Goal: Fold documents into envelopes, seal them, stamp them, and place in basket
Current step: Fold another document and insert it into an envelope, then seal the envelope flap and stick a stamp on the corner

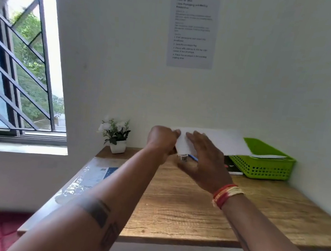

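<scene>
Above the back of the wooden surface [191,208], both my hands are raised around a sheet of white paper [221,142]. My left hand [162,140] has its grip curled tight on the paper's near left edge, thumb and fingers pinching the thin sheet. My right hand [204,160] lies with fingers straight and spread, a wide, flat grip resting on the paper's face. The sheet is smooth and matte, bent downward between my hands, and its far part stretches flat toward the right, over the rim of the green basket [264,168].

That basket is a shallow rectangular plastic tray with walls of small square lattice holes; it sits at the back right corner against the wall, with white sheets lying inside. Just beside its left end lies a flat black item [232,167], partly hidden. Under my hands I can make out a small white object [182,157] and a blue sliver [193,157], both too hidden to tell what they are.

At the back left stands a small plant [115,132] with white flowers and dark leaves in a square white pot. A glossy, plastic-wrapped flat pack [90,176] lies along the left edge, its film catching the light. The surface has a rough, streaked grain with a thin crack near its front edge. A bundle of red and yellow threads [226,194] wraps my right wrist.
</scene>
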`<state>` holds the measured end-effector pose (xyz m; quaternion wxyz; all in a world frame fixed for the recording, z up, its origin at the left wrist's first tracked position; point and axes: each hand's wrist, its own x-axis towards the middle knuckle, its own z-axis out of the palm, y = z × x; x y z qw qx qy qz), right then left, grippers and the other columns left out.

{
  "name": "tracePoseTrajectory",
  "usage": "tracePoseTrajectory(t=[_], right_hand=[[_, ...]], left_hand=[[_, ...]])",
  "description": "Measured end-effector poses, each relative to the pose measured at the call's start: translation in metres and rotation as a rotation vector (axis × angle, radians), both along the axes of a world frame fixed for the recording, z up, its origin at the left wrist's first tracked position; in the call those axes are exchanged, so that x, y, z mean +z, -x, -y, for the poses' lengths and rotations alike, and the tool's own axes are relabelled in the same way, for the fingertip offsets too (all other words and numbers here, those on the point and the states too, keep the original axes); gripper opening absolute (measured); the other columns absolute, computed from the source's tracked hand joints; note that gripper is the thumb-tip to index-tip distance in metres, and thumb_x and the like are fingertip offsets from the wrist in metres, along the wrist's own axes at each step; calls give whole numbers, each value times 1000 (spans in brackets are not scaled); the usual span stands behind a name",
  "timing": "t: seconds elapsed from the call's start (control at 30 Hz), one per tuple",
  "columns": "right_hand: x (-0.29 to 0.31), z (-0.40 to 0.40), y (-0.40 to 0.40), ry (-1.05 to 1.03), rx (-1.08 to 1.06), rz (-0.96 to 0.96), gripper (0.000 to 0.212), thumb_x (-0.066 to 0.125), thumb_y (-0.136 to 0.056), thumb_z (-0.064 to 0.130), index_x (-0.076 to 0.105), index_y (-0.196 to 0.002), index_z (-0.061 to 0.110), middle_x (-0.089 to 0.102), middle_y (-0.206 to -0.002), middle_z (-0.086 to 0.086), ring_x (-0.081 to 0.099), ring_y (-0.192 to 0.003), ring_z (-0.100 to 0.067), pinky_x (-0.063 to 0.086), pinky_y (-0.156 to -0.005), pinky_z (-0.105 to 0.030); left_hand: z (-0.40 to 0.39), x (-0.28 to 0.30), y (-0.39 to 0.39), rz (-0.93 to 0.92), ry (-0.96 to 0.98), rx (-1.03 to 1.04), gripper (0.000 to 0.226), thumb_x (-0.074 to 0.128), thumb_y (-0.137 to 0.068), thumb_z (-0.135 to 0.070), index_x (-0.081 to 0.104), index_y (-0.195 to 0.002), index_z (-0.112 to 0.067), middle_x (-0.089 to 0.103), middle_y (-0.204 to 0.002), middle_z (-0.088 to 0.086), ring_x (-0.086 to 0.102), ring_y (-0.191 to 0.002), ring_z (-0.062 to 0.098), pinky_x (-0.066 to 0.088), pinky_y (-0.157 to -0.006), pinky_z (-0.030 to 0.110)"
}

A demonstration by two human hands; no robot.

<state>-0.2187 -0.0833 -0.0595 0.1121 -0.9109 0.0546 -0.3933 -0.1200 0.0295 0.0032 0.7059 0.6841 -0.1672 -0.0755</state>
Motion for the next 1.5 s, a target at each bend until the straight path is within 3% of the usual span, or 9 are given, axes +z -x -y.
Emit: tracePoseTrajectory(t=[0.17, 0.27, 0.33, 0.5, 0.67, 0.8, 0.97, 1.2, 1.5], right_hand=[[-39, 8, -4, -23, 28, -526, 103, 22, -75, 93, 6, -159, 37, 0, -168, 9, -1, -154, -14, 10, -124, -45], [-53, 6, -5, -66, 57, -736, 84, 20, -89, 80, 6, -159, 35, 0, -168, 6, 2, -154, -14, 6, -125, -41], [-54, 3, -8, -47, 40, -800, 79, 19, -93, 75, 8, -160, 34, 5, -168, 4, 4, -154, -17, 7, -124, -41], [-53, -1, -18, 33, -11, -864, 74, 17, -96, 71, 8, -159, 35, 6, -168, 3, 5, -154, -20, 9, -123, -46], [-47, -2, -28, 64, -46, -870, 62, 18, -101, 59, 16, -158, 35, 13, -167, 0, 13, -153, -26, 13, -120, -52], [-50, 1, -37, 76, -63, -835, 59, 21, -102, 52, 21, -156, 32, 21, -165, 1, 22, -149, -28, 19, -116, -54], [-53, 7, -37, -10, -77, -850, 66, 19, -100, 54, 7, -160, 28, 2, -168, 2, 5, -154, -24, 6, -122, -48], [-57, 35, -35, -48, -183, -907, 70, 18, -99, 52, 5, -160, 20, -1, -168, -2, 1, -154, -19, 2, -124, -44], [-56, 81, 4, -115, -336, -950, 71, 16, -101, 54, 2, -160, 16, -7, -168, -4, -1, -154, -23, 2, -123, -41]], left_hand=[[-26, -60, -27, -333, -146, -109, 24, 65, -96, -9, 61, -117, 3, 71, -100, 15, 72, -83, 27, 60, -61, 35], [-32, -86, -39, -345, -286, -73, 13, 67, -95, -10, 57, -101, -5, 70, -105, 16, 72, -95, 29, 61, -85, 45], [-32, -93, -45, -238, -389, -7, 24, 70, -93, -12, 47, -86, -12, 69, -97, 14, 72, -89, 26, 60, -83, 38], [-22, -92, -43, 378, -982, 147, 25, 65, -93, -21, 65, -117, -12, 69, -105, 6, 60, -85, 18, 49, -67, 32], [-12, -104, -23, 770, -1086, 184, 41, 61, -97, -31, 52, -137, -22, 50, -140, 8, 53, -124, 29, 44, -79, 37], [-4, -113, -31, 768, -990, -127, 42, 45, -105, -35, 51, -144, -23, 50, -150, 4, 46, -137, 24, 36, -111, 35], [-3, -119, -38, 706, -1147, -335, 55, 30, -107, -44, 23, -159, -27, 20, -167, 4, 19, -153, 23, 16, -124, 38], [0, -118, -37, 606, -1323, -355, 58, 17, -105, -51, 5, -160, -36, -5, -169, 4, -4, -156, 26, 2, -126, 45], [-5, -115, -31, 541, -1349, -391, 59, 17, -104, -54, 0, -159, -40, -12, -168, 3, -10, -155, 26, 0, -125, 50]])
